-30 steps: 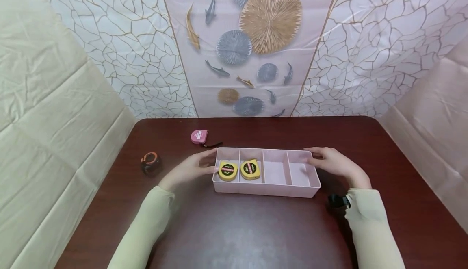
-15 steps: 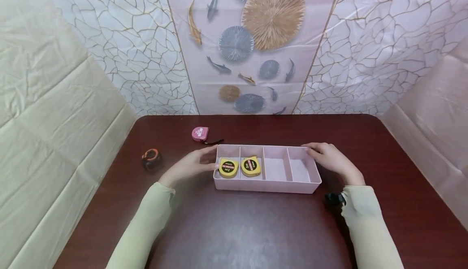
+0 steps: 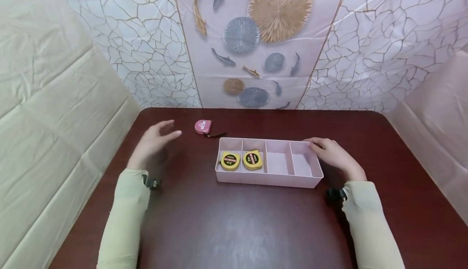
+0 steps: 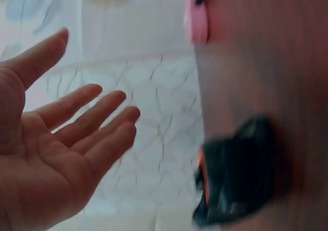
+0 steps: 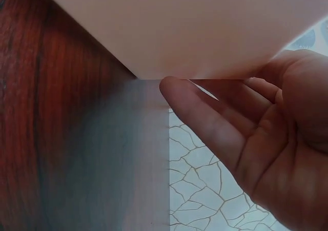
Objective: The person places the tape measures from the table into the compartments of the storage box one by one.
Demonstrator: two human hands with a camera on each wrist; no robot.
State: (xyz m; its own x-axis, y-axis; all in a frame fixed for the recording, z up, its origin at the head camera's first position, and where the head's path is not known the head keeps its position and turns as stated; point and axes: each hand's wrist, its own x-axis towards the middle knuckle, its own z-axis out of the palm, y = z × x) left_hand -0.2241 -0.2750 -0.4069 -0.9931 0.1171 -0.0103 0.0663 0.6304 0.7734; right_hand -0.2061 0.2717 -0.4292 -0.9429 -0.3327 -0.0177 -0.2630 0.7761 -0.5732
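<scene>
The right hand (image 3: pixel 337 158) grips the far right corner of a pale tray (image 3: pixel 270 179) on the table (image 3: pixel 234 224). Two yellow tape measures (image 3: pixel 230 161) lie in its two left compartments, one each. The left hand (image 3: pixel 150 144), fingers loose and thumb spread, hovers near a black-and-orange tape measure (image 4: pixel 238 172) (blurred up close). A pink tape measure (image 3: pixel 202 126) lies beyond the tray's left end.

tray (image 3: pixel 268 179): smooth plastic | tabletop (image 3: pixel 234 220): glossy, wood-look | sleeves (image 3: pixel 124 216): matt cloth
</scene>
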